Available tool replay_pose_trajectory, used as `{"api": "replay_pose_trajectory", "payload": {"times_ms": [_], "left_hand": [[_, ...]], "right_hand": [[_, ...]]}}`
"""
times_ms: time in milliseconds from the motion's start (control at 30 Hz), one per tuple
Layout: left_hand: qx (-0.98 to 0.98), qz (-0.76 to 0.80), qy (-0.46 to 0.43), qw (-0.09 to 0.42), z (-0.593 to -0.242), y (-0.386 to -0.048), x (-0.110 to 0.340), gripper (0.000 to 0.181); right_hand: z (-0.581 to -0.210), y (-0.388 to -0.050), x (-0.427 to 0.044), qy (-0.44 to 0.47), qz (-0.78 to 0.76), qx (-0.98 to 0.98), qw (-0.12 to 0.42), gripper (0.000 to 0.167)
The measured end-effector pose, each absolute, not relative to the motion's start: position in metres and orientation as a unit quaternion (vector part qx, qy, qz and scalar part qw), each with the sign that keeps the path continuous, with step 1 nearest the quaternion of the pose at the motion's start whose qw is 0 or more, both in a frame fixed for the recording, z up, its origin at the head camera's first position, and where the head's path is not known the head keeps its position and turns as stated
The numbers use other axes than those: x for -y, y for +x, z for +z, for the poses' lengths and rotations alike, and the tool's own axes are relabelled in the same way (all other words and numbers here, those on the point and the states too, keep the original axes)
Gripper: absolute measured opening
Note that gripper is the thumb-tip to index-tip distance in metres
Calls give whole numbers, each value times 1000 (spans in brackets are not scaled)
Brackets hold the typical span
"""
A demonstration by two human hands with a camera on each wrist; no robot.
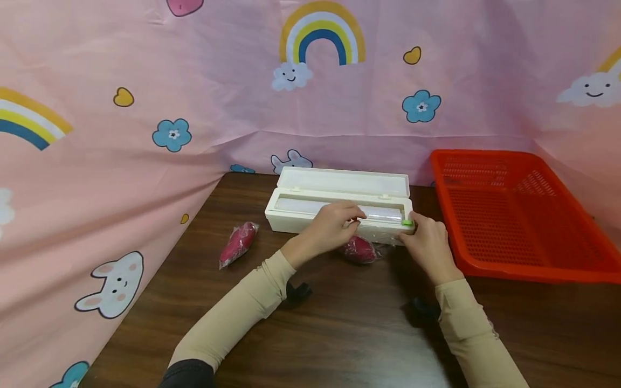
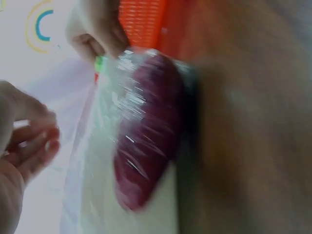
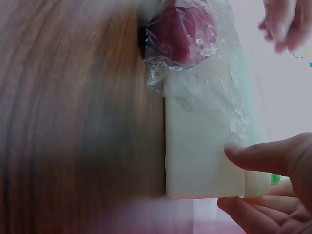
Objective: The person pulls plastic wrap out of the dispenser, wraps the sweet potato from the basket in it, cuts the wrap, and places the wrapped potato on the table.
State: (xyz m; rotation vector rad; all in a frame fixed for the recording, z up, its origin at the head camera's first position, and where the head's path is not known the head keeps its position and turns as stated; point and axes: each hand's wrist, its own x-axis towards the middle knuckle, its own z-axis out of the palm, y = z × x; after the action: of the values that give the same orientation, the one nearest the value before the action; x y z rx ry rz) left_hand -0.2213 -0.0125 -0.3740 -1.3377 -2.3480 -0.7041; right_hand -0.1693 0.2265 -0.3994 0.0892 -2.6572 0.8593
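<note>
A white cling film dispenser (image 1: 339, 207) stands with its lid raised, a roll of film inside and a green slide cutter (image 1: 406, 222) at its right end. My right hand (image 1: 429, 242) grips that end, thumb on the front and fingers around the side. Above the front edge, my left hand (image 1: 335, 222) hovers with loosely bent fingers and nothing visible in them. A purple-red sweet potato (image 2: 148, 131) in clear film lies against the dispenser's front, the film trailing toward my right hand. Another wrapped sweet potato (image 1: 239, 244) lies to the left on the table.
A red plastic basket (image 1: 533, 272) stands right of the dispenser, close to my right hand. The brown wooden table (image 1: 339, 334) meets a pink patterned cloth (image 1: 218, 70) at the back and left.
</note>
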Motion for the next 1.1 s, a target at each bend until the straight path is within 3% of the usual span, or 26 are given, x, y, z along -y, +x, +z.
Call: {"api": "replay_pose_trajectory", "payload": {"times_ms": [200,433,700,1100], "left_hand": [[810,-130,-538,192,-401,-201,36,33],[826,-47,-527,197,-419,-194,42,45],[840,-29,-498,215,-427,-199,34,51],[855,-49,-486,176,-422,-201,32,48]], "right_hand": [[-404,-165,-229,27,317,931,180,35],[-404,-151,-227,6,334,928,163,54],[-395,-135,-217,-6,321,923,210,15],[-378,-124,-200,56,383,904,183,5]]}}
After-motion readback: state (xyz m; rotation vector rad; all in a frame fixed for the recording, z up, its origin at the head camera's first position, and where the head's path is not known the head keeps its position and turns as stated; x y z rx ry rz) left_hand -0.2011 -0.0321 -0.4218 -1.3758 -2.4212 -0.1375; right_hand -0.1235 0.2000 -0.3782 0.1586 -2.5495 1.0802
